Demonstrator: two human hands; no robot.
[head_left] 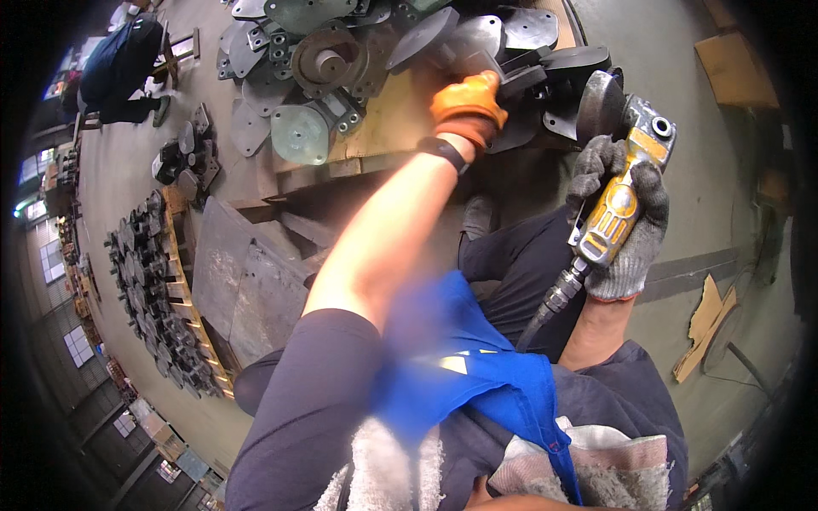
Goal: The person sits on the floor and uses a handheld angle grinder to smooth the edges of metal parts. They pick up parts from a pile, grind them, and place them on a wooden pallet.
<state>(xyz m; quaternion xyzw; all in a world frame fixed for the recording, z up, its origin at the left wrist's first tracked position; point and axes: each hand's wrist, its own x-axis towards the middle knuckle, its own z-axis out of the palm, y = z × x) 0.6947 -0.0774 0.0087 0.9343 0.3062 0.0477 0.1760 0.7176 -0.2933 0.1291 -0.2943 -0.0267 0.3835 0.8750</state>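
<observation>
My left hand (467, 109), in an orange glove, reaches out over the near side of a pile of metal parts. Its fingers are closed on the edge of a grey metal bracket (482, 65), whose far end merges with the parts around it. At the right, my right hand (641, 243) wears a grey knit glove and is wrapped around a yellow angle grinder (617, 211). The grinder's round disc (600, 107) points up and left, close to the pile's right edge. From its rear end, a hose fitting (562, 291) runs down toward my lap.
Rounded flat plates (300, 134) and a flanged ring (328, 61) lie on the wooden board (388, 115). A pallet (186, 294) of dark parts stands left. Another person (128, 68) bends at the far left. Cardboard (705, 328) lies on the right floor.
</observation>
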